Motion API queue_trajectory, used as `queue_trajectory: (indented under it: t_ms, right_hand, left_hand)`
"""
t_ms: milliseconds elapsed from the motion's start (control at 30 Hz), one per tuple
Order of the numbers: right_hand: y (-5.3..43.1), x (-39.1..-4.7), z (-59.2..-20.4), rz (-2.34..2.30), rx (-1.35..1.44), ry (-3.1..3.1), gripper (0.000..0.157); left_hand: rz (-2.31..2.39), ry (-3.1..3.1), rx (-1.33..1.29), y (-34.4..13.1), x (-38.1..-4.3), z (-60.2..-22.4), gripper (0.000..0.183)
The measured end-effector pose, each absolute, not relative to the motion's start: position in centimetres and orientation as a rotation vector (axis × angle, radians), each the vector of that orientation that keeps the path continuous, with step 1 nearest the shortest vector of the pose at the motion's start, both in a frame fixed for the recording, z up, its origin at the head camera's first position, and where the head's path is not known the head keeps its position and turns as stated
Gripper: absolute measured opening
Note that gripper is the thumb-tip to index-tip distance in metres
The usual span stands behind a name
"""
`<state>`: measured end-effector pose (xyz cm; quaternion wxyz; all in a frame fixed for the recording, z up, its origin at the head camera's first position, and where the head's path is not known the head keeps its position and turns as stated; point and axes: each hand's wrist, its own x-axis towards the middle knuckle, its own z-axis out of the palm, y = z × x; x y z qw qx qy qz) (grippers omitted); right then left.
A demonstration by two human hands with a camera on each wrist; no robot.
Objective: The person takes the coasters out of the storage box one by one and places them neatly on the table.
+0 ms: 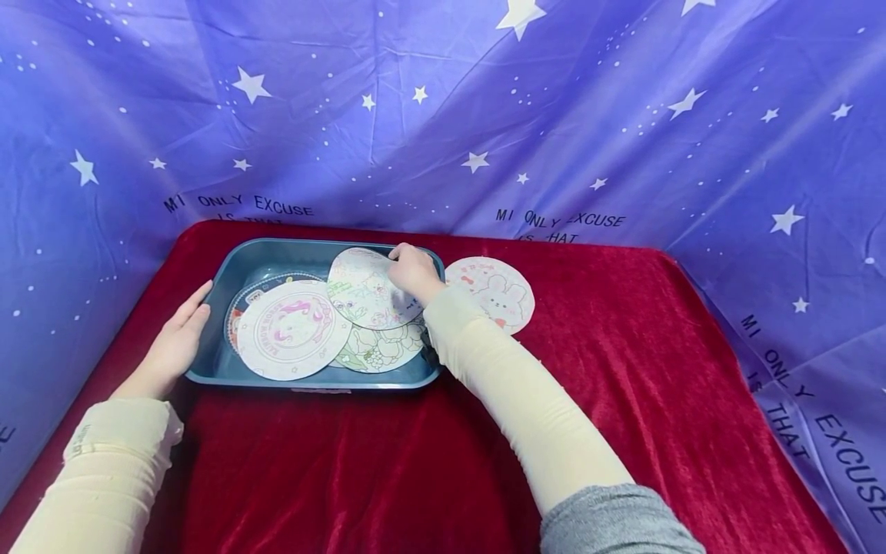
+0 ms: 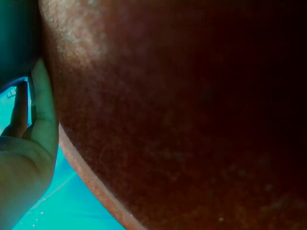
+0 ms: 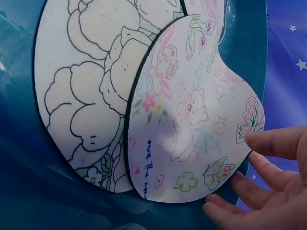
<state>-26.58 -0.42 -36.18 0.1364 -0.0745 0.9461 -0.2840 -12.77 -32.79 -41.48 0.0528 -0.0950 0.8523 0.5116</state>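
A blue-green plastic tray [image 1: 256, 254] holds several round printed mouse pads. My right hand [image 1: 413, 271] pinches the edge of a white mouse pad with colourful small drawings [image 3: 192, 120], thumb on top and fingers under the rim. This pad overlaps a mouse pad with green floral line art [image 1: 388, 350]. Left of these lies a white mouse pad with a pink-haired figure [image 1: 294, 331], over a dark-edged mouse pad [image 1: 238, 308] that is mostly hidden. My left hand [image 1: 178, 342] rests against the tray's left side with its fingers straight.
On the red velvet cloth [image 1: 623, 369], just right of the tray, lies a mouse pad with a pink-and-white rabbit [image 1: 508, 292], partly hidden by the right forearm. A purple star-patterned curtain [image 1: 415, 131] hangs behind and at both sides of the table.
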Motion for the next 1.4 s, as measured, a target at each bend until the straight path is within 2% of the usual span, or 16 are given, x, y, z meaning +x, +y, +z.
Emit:
queue_trajectory:
  t_ms: [267, 767, 1100, 1400]
  right_hand:
    - [-0.8, -26.8, -36.4, -0.772, -0.252, 2.751, 0.041]
    - [-0.5, -26.9, -36.4, -0.796, -0.188, 2.768, 0.027]
    - [-0.3, -27.0, -35.3, -0.701, -0.061, 2.902, 0.032]
    - [-0.6, -27.1, -34.5, -0.675, -0.124, 2.978, 0.036]
  left_hand:
    - [1.544, 2.583, -0.298, -32.9, -12.8, -41.5, 0.058]
    - [1.551, 2.589, -0.286, -32.8, -12.8, -41.5, 0.058]
    - [1.549, 2.587, -0.282, -32.8, -12.7, -41.4, 0.058]
    - [1.548, 2.599, -0.279, -32.9, -12.7, -41.5, 0.058]
